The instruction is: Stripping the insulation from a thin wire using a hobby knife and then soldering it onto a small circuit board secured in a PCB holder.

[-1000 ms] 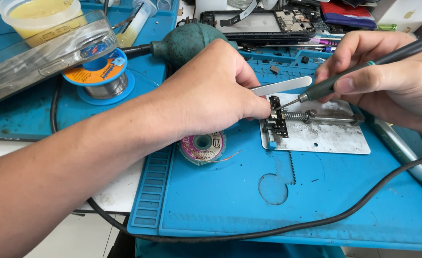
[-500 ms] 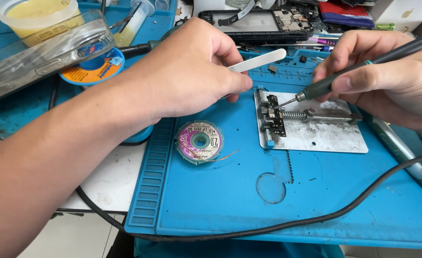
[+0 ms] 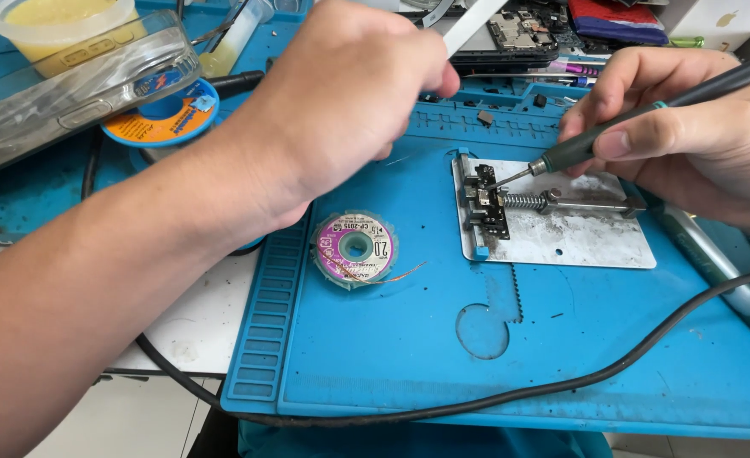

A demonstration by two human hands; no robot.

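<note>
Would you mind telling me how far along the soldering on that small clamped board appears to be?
Done: the small board sits clamped in the metal holder. In hand: the right hand holds the soldering iron, tip at the board; the left hand is raised, holding white tweezers. Left: the braid spool lies aside; joint quality cannot be judged.

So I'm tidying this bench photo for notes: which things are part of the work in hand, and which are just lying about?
In use:
- soldering iron in the right hand, tip at the small board
- metal holder plate clamping that board
- white flat tool in the left hand

Lying about:
- braid spool
- solder reel
- yellow tub
- clear phone case
- opened phone
</note>
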